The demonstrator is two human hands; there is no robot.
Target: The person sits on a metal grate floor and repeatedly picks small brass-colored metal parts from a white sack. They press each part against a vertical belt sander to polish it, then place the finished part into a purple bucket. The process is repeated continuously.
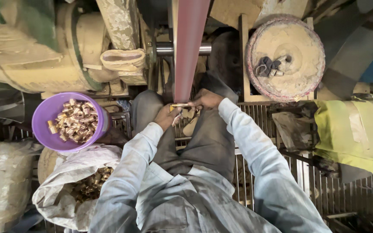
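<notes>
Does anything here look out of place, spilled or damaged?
Nothing looks spilled. Both hands, left hand and right hand, hold a small brass piece against the red belt. Thick dust cakes the machine housing.

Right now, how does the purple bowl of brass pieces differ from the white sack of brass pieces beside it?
The purple bowl is rigid, round and brightly coloured; the white sack is soft, crumpled and dusty. The bowl's brass pieces lie heaped in open view, while the sack's brass pieces sit deep among its folds, partly hidden. The bowl sits farther from the person than the sack. Both hold small brass fittings and lie on the person's left.
</notes>
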